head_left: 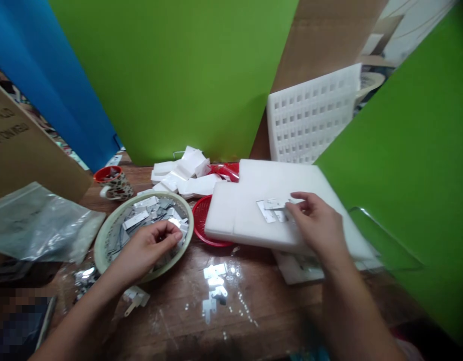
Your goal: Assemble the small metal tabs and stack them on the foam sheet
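Where the wooden table (276,301) comes nearest, loose small metal bits (215,281) scattered on bare wood, between both forearms; a white plug-like piece (137,299) just under left wrist

Further in, left hand (146,248) resting over near edge of pale bowl (103,238), fingers curled shut, seemingly pinching one of the flat metal plates (150,213) heaped inside; cannot tell exactly which plate sits in the pinch

Right hand (317,225) lying on white foam slab (246,200), fingertips (297,199) closed on a small metal plate (275,204) at slab's middle, two or three like plates touching just below it

Left of bowl, crumpled clear plastic bag (39,223); between bowl and slab, red basket (201,220) tucked partly under slab's edge

Beyond those, patterned mug (114,184) with red inside, a pile of white foam offcuts (186,173) near it

Farthest back, white gridded tray (314,118) leaning upright behind slab; green boards (178,70) and a blue one (35,65) walling off the workplace; brown carton (16,145) at far left
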Available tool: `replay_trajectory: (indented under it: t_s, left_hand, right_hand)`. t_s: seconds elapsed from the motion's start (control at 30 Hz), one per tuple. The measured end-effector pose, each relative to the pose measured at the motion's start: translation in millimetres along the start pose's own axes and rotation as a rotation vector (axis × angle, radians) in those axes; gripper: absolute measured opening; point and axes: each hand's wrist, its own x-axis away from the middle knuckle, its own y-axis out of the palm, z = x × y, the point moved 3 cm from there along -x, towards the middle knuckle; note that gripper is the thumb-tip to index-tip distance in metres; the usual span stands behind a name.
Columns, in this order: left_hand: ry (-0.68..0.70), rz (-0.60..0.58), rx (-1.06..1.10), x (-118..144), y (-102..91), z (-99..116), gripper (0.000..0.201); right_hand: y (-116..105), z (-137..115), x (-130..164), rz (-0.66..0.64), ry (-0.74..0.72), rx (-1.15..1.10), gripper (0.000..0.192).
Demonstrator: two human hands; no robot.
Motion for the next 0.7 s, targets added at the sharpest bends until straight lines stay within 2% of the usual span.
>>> replay_trajectory:
  t_s: [0.13,0.2,0.27,0.37,0.5,0.6,0.7]
  left_hand:
    - [0.085,0.135,-0.373,-11.7,-23.1,-9.6,0.018]
    - [0.118,0.136,-0.545,-20.0,-26.0,-14.3,0.014]
    - [0.122,0.121,-0.607,-29.5,-22.0,-18.3,0.013]
    - [0.116,0.138,-0.614,-43.5,-8.9,-20.9,0.013]
    - [0.103,0.178,-0.557,-56.6,4.9,-21.9,0.007]
    - [0.089,0.18,-0.452,-59.8,5.2,-20.8,0.012]
    - [0.077,0.18,-0.29,-56.6,-3.3,-16.3,0.015]
  right_hand:
    - [-4.5,-4.8,6.5,0.101,-0.041,0.098,0.036]
    - [-4.5,-14.6,15.7,0.152,-0.104,0.05,0.034]
    - [-0.6,-27.2,27.5,0.145,-0.197,-0.014,0.031]
    - [11.6,-44.4,45.8,0.036,-0.313,-0.082,0.027]
    - [26.7,-56.2,62.3,-0.09,-0.387,-0.12,0.024]
    - [32.1,-59.6,68.6,-0.131,-0.403,-0.141,0.023]
    - [35.9,-62.6,73.6,-0.177,-0.389,-0.191,0.022]
